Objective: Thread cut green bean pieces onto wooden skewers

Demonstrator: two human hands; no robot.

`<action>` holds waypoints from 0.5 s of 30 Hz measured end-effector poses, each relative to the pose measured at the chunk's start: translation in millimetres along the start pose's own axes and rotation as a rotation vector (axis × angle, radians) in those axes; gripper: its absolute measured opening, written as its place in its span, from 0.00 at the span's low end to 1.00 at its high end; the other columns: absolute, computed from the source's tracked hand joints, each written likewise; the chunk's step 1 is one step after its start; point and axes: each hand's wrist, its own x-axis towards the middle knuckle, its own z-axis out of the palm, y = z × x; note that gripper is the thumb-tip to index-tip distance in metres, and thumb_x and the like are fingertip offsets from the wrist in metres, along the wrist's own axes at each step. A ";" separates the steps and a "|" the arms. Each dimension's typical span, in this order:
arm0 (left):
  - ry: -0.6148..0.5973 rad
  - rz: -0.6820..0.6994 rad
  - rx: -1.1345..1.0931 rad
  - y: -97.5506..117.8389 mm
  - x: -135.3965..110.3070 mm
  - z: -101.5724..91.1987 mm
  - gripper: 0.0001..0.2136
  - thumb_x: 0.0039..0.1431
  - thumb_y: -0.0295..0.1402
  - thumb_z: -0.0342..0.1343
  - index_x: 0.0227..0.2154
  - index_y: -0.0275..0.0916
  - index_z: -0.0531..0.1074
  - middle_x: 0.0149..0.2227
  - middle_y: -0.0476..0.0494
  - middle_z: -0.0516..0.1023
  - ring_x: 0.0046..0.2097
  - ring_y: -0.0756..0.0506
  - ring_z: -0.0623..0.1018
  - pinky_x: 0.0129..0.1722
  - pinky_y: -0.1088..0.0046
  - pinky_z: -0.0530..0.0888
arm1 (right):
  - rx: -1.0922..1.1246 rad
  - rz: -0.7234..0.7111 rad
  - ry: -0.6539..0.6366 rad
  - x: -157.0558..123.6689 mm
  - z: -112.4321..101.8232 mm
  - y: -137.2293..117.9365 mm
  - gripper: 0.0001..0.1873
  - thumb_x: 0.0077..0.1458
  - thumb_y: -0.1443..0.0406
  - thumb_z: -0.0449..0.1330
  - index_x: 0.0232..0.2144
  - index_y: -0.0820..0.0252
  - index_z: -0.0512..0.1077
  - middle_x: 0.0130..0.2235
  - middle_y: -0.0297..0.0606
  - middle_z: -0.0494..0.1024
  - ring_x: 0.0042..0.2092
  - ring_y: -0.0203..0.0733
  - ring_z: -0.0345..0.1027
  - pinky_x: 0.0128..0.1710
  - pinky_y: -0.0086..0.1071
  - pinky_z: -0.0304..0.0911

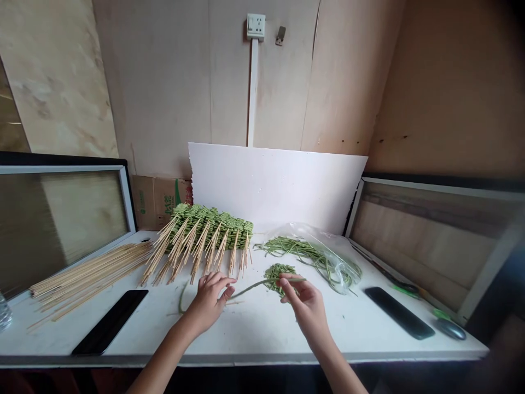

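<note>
Centrally, the right hand (303,298) secures a long green bean (255,285) in a pinching grip above the desk (254,336), near the cut pieces (275,270). The bean extends leftward past the left hand (210,298); whether that grip is closed on it cannot be determined. Skewered bundles (215,227) lie behind.

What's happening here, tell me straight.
A person's right hand pinches a long green bean that runs across to the left hand. Just beyond lies a heap of short green pieces, with more long beans by a clear plastic bag. Farther left, green pieces threaded on sticks are stacked beside bare sticks.
</note>
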 end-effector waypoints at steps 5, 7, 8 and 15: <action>-0.040 0.003 -0.280 42.0 -13.7 23.7 0.19 0.73 0.45 0.49 0.59 0.45 0.72 0.55 0.37 0.78 0.58 0.37 0.75 0.60 0.58 0.70 | -0.076 0.032 -0.097 -11.2 -0.3 14.3 0.17 0.54 0.50 0.71 0.38 0.56 0.84 0.43 0.45 0.84 0.40 0.53 0.80 0.33 0.42 0.79; -0.094 -0.026 -0.403 61.5 -15.8 28.5 0.19 0.73 0.44 0.51 0.61 0.44 0.70 0.53 0.38 0.79 0.54 0.40 0.78 0.55 0.63 0.73 | -0.094 0.033 -0.160 -15.4 -0.9 16.4 0.17 0.55 0.51 0.71 0.39 0.56 0.84 0.43 0.44 0.85 0.39 0.51 0.80 0.34 0.41 0.79; -0.115 -0.046 -0.444 68.3 -16.3 30.7 0.18 0.73 0.43 0.50 0.60 0.44 0.71 0.48 0.40 0.81 0.48 0.42 0.80 0.50 0.66 0.75 | -0.112 0.031 -0.187 -17.1 -2.2 17.0 0.16 0.55 0.51 0.70 0.39 0.55 0.84 0.42 0.43 0.85 0.39 0.50 0.80 0.35 0.40 0.79; -0.065 -0.017 -0.316 72.8 -23.6 34.0 0.11 0.73 0.31 0.49 0.42 0.42 0.78 0.34 0.47 0.78 0.35 0.47 0.75 0.37 0.73 0.69 | -0.427 -0.218 -0.395 -23.1 -19.1 12.1 0.08 0.61 0.57 0.68 0.39 0.53 0.82 0.37 0.41 0.81 0.41 0.48 0.74 0.36 0.38 0.74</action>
